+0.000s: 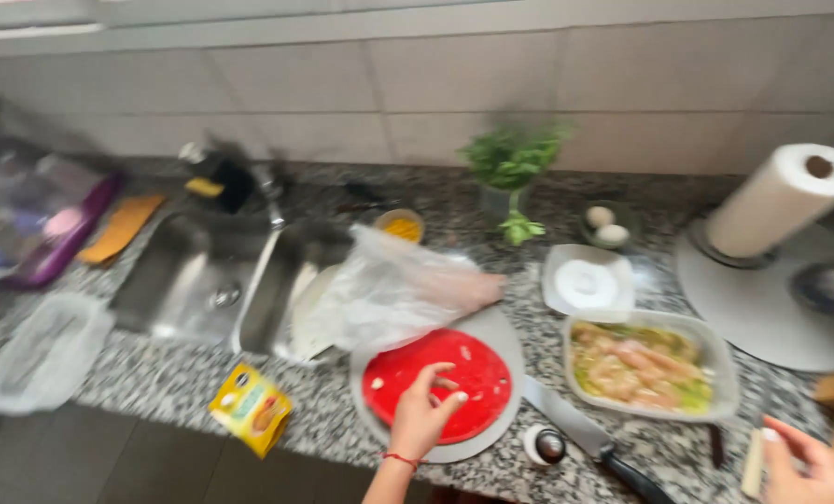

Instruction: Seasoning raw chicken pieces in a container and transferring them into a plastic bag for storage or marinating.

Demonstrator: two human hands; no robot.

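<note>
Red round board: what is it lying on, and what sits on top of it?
The red round board lies on a larger grey round plate. A few pale scraps dot it, and the left hand touches its near edge. A crumpled clear plastic bag covers its far edge.

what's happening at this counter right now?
A person stands at a granite kitchen counter. The left hand touches a red round mat lying on a grey plate, fingers pinching at a small pale bit. The right hand is at the lower right corner and seems to hold a pale stick-like thing. Nearby lie a knife, a tray of marinated chicken pieces, a paper towel roll and a double sink. The frame is motion-blurred.
</note>
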